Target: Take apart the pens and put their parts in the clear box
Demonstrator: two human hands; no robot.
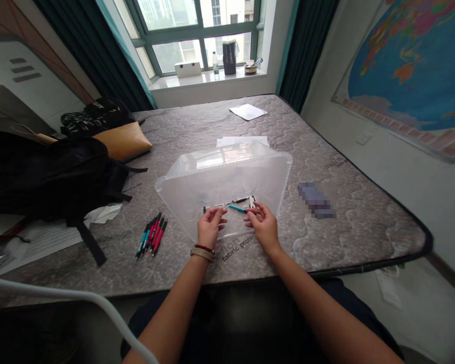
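My left hand [211, 226] and my right hand [264, 224] rest over the near edge of a clear plastic sheet [227, 182] lying on a bare mattress [326, 151]. Both pinch with curled fingers. Between them lie small pen parts: a teal pen barrel [236, 208], a thin dark refill [239, 200] and a white piece [253, 201]. The right fingertips touch the barrel's end; the left fingertips close on a thin part I cannot make out. A cluster of several red and teal pens [152, 234] lies on the mattress left of my left hand.
A black backpack [53, 177] and a tan cushion [123, 140] sit at the left, with papers [41, 237] under them. A blurred dark object [316, 199] lies right of the sheet. White paper [247, 111] lies far back. A window sill holds a bottle [215, 64] and boxes.
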